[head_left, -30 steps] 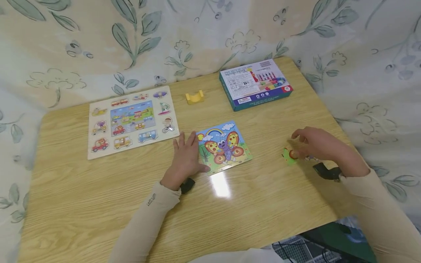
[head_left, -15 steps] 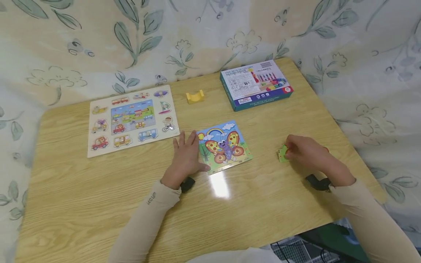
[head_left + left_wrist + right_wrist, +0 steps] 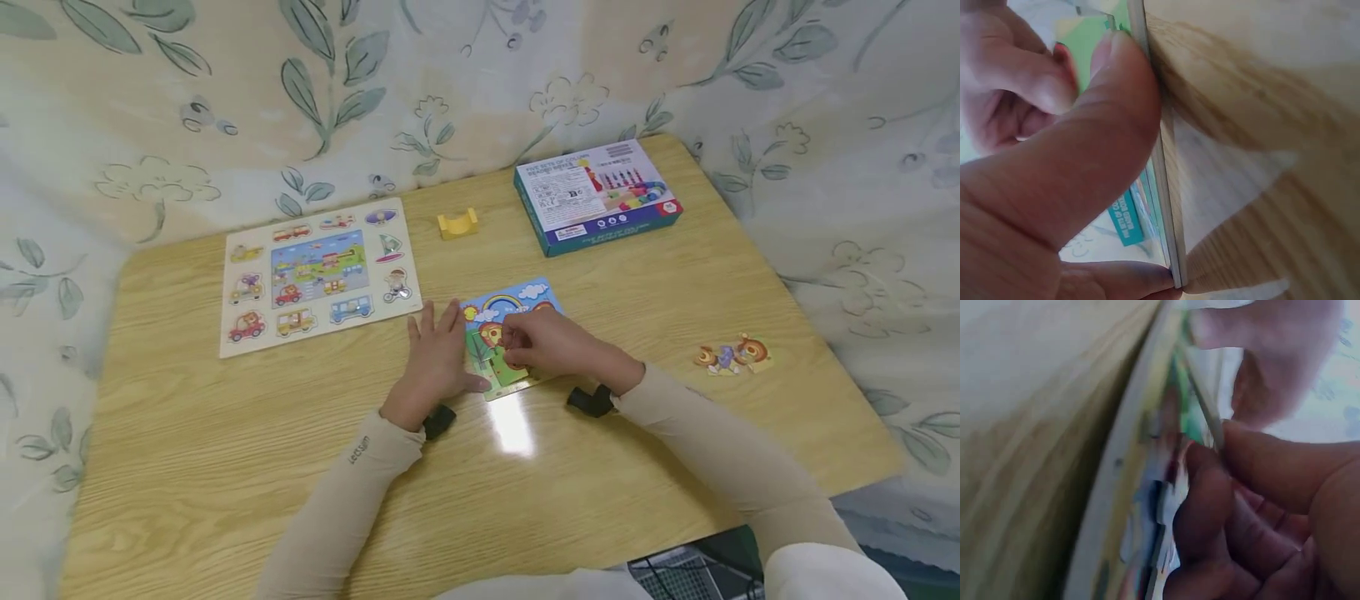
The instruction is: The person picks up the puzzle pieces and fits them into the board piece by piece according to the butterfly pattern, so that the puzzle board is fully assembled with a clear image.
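Note:
A small butterfly puzzle board (image 3: 516,297) with a rainbow along its top lies on the table, partly hidden by both hands. My left hand (image 3: 431,375) rests at its left edge, fingers straight, thumb on the lower left corner. My right hand (image 3: 558,343) is over the board, pinching a green puzzle piece (image 3: 507,371) between thumb and fingers. In the right wrist view the piece (image 3: 1207,403) is tilted, its lower edge close to the board's surface. Several loose puzzle pieces (image 3: 752,353) with butterfly parts lie together on the table at the right.
A wooden vehicle puzzle (image 3: 235,250) lies at the back left. Behind the butterfly board stands a small yellow curved block (image 3: 457,226). The boxed toy set (image 3: 600,196) sits at the back right. A floral cloth (image 3: 480,100) hangs behind the table (image 3: 225,450).
My right hand has picked up the green piece from the right and carried it left onto the butterfly board. The left hand keeps its place at the board's edge.

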Motion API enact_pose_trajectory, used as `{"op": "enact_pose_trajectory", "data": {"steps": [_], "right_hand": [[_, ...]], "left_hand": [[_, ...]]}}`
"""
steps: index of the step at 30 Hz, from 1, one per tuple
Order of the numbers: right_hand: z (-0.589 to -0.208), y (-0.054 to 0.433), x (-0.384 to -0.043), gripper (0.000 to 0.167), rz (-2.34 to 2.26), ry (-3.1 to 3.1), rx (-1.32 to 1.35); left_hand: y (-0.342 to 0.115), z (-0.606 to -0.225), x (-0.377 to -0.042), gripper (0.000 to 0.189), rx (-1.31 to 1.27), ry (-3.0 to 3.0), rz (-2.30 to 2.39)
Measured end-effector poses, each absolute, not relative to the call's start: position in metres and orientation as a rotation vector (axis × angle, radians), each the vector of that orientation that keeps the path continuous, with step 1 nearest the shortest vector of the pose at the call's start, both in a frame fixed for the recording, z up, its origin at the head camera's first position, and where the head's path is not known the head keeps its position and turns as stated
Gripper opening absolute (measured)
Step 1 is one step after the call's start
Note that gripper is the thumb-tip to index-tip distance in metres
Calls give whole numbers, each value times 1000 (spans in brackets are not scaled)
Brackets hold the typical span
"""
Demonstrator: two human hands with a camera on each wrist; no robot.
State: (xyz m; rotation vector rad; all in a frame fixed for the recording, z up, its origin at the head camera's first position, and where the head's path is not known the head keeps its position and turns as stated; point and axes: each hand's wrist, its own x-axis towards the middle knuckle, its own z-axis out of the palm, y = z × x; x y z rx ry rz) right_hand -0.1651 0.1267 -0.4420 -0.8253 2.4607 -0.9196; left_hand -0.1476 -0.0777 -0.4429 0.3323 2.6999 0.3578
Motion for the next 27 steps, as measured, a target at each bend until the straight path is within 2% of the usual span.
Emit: {"op": "enact_pose_trajectory", "data": {"steps": [27], "right_hand": [[-450, 100, -144, 18, -610, 2761, -736]], "left_hand": [[-72, -439, -149, 119, 336, 2719, 355]]}}
